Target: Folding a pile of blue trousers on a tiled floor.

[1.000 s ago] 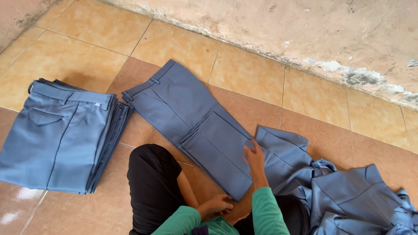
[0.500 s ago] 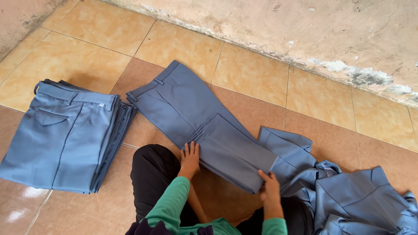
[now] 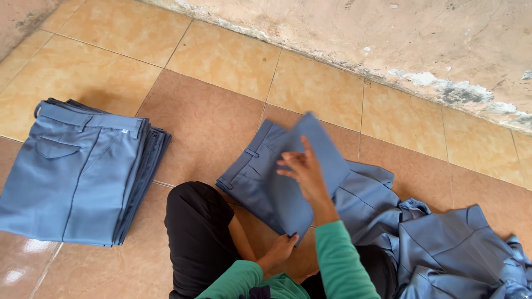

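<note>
Our right hand (image 3: 302,169) lies flat, fingers spread, on the raised leg flap of the blue trousers (image 3: 260,171) on the tile floor (image 3: 210,119). Our left hand (image 3: 280,250), at six o'clock from it, pinches the fold's lower edge. The folded stack (image 3: 77,171) sits at nine o'clock, the loose pile (image 3: 454,249) at four.
</note>
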